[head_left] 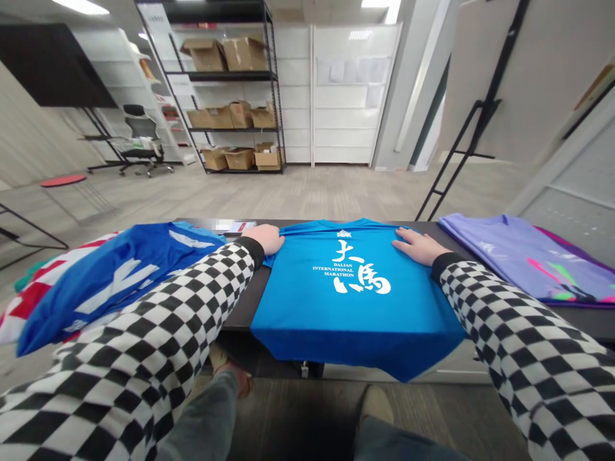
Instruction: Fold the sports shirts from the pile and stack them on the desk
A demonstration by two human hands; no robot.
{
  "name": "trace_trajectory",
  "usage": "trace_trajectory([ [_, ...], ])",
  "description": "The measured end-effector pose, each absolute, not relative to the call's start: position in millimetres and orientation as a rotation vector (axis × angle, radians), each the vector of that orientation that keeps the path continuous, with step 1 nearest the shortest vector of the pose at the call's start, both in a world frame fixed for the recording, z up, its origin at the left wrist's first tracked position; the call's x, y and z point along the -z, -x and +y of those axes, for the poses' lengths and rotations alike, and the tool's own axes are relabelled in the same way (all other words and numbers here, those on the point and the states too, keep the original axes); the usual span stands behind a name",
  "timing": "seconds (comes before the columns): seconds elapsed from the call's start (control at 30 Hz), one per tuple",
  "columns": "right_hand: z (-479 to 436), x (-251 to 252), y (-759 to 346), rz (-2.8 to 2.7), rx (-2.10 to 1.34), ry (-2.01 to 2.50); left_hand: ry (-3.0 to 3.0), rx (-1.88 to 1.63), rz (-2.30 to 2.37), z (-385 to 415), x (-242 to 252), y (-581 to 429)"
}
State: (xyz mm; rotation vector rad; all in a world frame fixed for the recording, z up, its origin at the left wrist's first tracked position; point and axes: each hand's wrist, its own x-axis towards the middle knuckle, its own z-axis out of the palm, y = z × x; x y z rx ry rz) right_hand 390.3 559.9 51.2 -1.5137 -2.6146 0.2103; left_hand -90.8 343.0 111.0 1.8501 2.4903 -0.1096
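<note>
A bright blue T-shirt (298,301) lies spread on the dark table, its white "Dalian International Marathon" print facing up and its hem hanging over the near edge. At the shirt's left shoulder, my left hand (265,239) is closed on the fabric, with its fingertips partly hidden. My right hand (419,247) rests on the right shoulder, its fingers stretched out and apart over the cloth.
Left of me is a loose heap with a darker blue shirt (139,269) and a red-and-white checked one (45,282). Folded lilac shirts (509,253) lie at right. Small flat items (235,226) sit behind my left hand. Beyond the table stands a shelf of cardboard boxes (240,157).
</note>
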Motion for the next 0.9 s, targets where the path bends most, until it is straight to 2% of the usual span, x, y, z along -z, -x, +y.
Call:
trace_trajectory([
  [0.1, 565, -54, -396, -2.554, -0.289, 1.447, -1.93, -0.029, 2.55, 327, -90, 89],
  [0.2, 571, -54, -401, -2.391, -0.361, 1.433, -2.05, -0.344, 2.494, 302, -70, 101],
  [0.33, 572, -53, -404, -2.194, -0.324, 1.506, -2.077, -0.603, 2.402, 275, -58, 122],
  [0.57, 557, -59, -409, -2.171, -0.046, 1.576, -1.717, -0.485, 2.842, 258, -70, 125],
  [0.7, 554, -61, -409, -2.208, -0.018, 1.612, -1.441, -0.709, 3.006, 249, -79, 124],
  [0.8, 556, -58, -409, -2.194, -0.042, 1.619, -1.696, -0.79, 2.803, 245, -76, 114],
  [0.9, 556, -59, -412, -2.149, -0.131, 1.61, -1.88, -0.615, 2.573, 246, -69, 104],
])
